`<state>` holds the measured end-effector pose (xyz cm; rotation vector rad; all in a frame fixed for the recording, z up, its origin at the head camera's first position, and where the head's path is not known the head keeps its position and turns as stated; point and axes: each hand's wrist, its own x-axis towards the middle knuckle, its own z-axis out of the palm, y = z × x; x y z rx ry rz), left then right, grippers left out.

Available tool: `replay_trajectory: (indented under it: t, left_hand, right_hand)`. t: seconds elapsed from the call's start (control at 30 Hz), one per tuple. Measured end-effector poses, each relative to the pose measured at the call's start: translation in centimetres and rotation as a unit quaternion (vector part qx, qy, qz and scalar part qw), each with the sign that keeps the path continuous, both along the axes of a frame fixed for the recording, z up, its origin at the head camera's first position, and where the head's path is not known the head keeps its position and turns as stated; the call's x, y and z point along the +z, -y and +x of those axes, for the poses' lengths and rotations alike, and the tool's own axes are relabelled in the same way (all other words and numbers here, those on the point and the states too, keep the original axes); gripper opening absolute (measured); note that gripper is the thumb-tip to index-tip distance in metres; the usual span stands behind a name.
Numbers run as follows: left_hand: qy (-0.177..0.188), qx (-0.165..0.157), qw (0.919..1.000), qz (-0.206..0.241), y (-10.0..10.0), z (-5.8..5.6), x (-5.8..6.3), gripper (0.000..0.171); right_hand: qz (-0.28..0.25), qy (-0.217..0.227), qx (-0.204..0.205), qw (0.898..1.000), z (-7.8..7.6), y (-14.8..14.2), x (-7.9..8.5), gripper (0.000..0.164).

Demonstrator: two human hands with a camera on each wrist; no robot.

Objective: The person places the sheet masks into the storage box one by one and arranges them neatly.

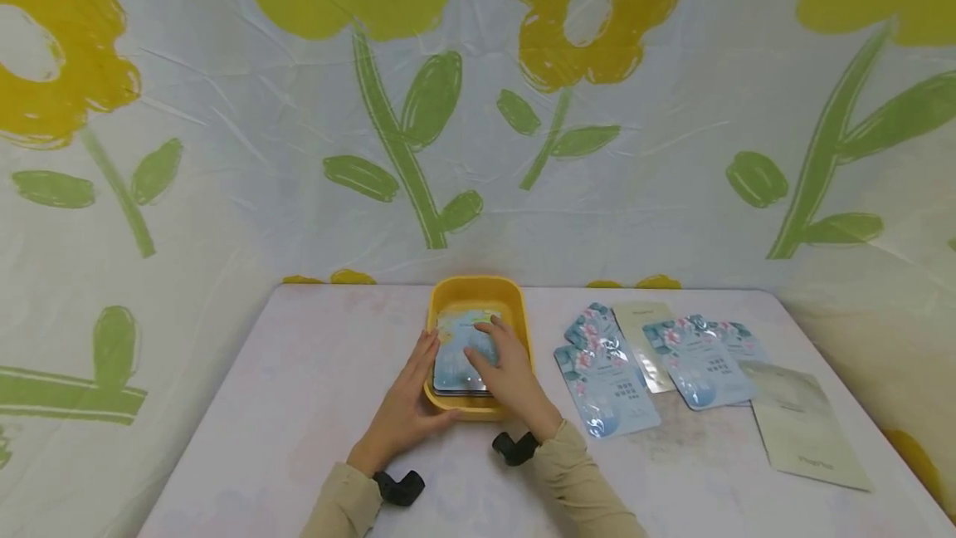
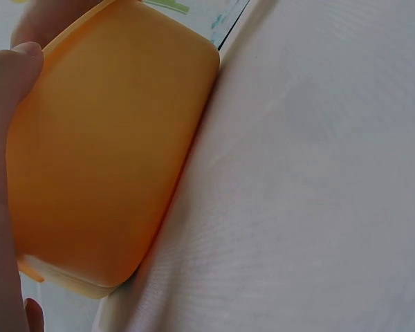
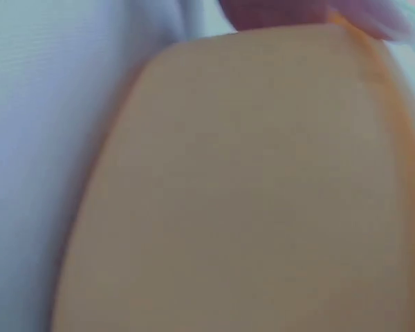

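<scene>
A yellow plastic bin (image 1: 478,285) stands at the middle of the table with a stack of blue sheet mask packets (image 1: 451,368) lying flat in it. My left hand (image 1: 403,409) holds the bin's near left corner, its fingers along the left wall and its thumb at the front. In the left wrist view, fingertips (image 2: 29,59) rest at the bin's rim. Over the stack, my right hand (image 1: 511,372) spreads its fingers and thumb on the top packet. The right wrist view shows the bin's wall (image 3: 242,180) up close, with blurred fingers at its far end.
Right of the bin lie several loose packets: blue floral ones (image 1: 616,388), another blue group (image 1: 702,359) and two pale ones, one at the back (image 1: 642,330) and one near the right edge (image 1: 810,430). A flower-printed cloth (image 1: 478,148) hangs behind the table.
</scene>
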<state>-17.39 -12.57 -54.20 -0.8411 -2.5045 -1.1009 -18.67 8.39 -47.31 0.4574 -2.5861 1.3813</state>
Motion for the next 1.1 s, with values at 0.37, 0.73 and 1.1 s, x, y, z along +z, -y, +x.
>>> replay_trajectory:
  t: [0.37,0.73,1.1]
  left_hand:
    - [0.017,0.009,0.9998,-0.005,-0.1,0.2,-0.2,0.107]
    - [0.009,0.017,0.9997,-0.012,-0.3,0.0,-0.2,0.108]
    - [-0.002,0.012,0.9999,-0.012,-0.3,-0.1,-0.6,0.108]
  right_hand:
    - [-0.128,-0.026,-0.062,0.989,-1.0,-4.3,0.9,0.036]
    - [-0.17,0.026,-0.165,0.971,-1.1,-10.4,0.5,0.036]
    - [-0.083,0.051,-0.278,0.956,-0.4,-15.3,-1.9,0.036]
